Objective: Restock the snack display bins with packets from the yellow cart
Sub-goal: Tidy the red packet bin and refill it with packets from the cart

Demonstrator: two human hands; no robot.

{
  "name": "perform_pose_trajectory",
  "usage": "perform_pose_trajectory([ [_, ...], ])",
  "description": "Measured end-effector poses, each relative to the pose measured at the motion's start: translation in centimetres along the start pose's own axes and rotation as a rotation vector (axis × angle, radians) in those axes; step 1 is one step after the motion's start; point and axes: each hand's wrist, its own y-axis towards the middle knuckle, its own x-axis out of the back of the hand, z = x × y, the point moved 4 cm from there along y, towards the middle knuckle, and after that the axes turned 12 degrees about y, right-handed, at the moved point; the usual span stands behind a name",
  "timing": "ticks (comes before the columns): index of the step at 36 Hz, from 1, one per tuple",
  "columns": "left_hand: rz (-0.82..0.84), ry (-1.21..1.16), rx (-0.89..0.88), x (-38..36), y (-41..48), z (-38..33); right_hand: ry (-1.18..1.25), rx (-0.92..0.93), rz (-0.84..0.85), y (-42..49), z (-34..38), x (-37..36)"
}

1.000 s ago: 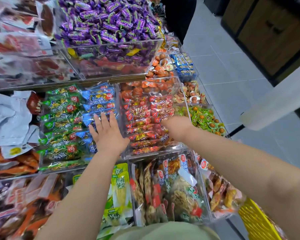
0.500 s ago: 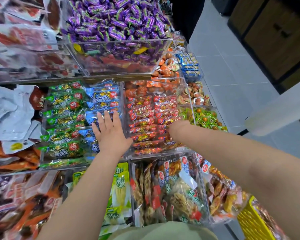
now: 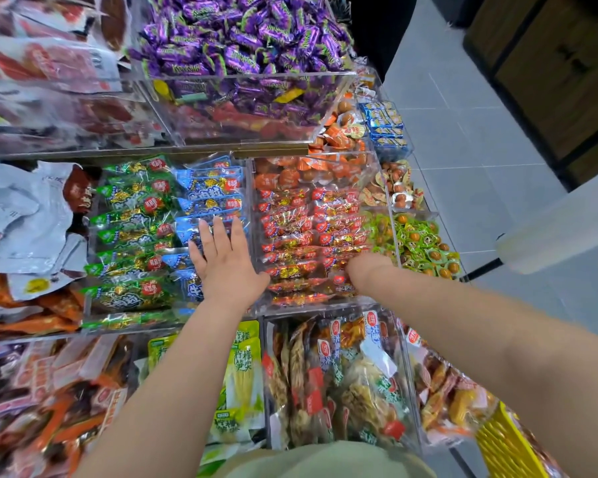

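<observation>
Red packets in clear bin, long axes left to right. Left hand flat on blue packets, fingers straight; right hand fingers buried, perhaps gripping, cannot tell.

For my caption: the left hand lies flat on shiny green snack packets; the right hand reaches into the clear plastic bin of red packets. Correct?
No: the head view shows the left hand flat on shiny blue packets, not green. The right hand reaches into the clear plastic bin of red packets.

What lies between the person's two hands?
In the head view, rows of red packets in a clear bin lie between the left hand and the right hand.
</observation>
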Motion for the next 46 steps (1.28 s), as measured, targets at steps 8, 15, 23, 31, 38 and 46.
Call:
perform_pose_trajectory([
  [8, -0.003, -0.005, 0.005, -0.2, 0.1, 0.0, 0.081, 0.047, -0.045, 0.5, -0.3, 0.8],
  [15, -0.009, 0.004, 0.013, -0.2, 0.0, -0.1, 0.146, 0.245, 0.001, 0.8, 0.3, -0.7],
  [23, -0.004, 0.005, 0.022, -0.1, 0.0, -0.1, 0.047, 0.229, -0.128, 1.9, 0.7, -0.5],
  [31, -0.027, 0.001, 0.028, -0.4, 0.0, 0.0, 0.063, 0.225, -0.246, 2.8, 0.7, -0.9],
  [38, -0.026, 0.006, 0.028, -0.4, 0.0, 0.0, 0.053, 0.322, 0.108, 2.2, 0.1, -0.7],
  [46, -0.034, -0.02, 0.02, -0.3, -0.1, 0.1, 0.122, 0.307, -0.317, 0.8, -1.3, 2.9],
])
